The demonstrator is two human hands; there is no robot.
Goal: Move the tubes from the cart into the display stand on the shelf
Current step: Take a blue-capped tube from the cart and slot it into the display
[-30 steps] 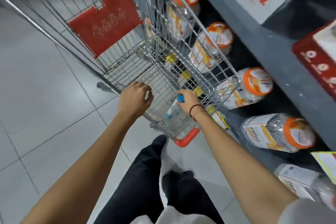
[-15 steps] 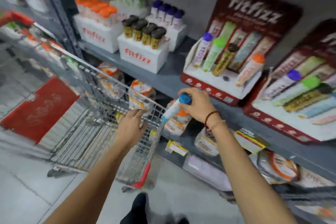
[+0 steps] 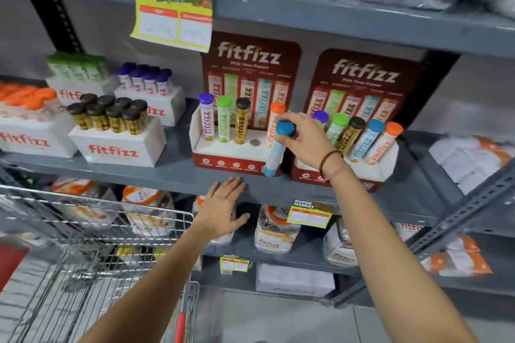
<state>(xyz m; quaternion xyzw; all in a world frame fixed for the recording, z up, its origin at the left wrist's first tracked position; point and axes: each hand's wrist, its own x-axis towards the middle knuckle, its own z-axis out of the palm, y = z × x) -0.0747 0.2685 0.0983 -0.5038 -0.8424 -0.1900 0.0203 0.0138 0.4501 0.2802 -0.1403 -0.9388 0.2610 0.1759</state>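
My right hand [image 3: 306, 138] grips a blue-capped tube [image 3: 277, 152] near its top and holds it upright in front of the left red display stand [image 3: 225, 161]. That stand carries purple, green, brown and orange-capped tubes, and one round hole [image 3: 255, 143] between brown and orange is bare. My left hand [image 3: 223, 207] is open with fingers spread, fingertips at the grey shelf edge [image 3: 167, 175] below the stand. The wire cart [image 3: 97, 245] is at the lower left; a few small yellowish items show blurred through its wires.
A second red display stand [image 3: 370, 172] to the right holds a full row of tubes. White boxes of tubes [image 3: 117, 147] stand on the shelf's left. Jars and price tags fill the lower shelf. A slanted metal brace [image 3: 459, 220] crosses at the right.
The view swung from the cart up to the shelf. My right hand lifted the blue-capped tube out of the cart to the left stand. My left hand left the cart rim for the shelf edge.
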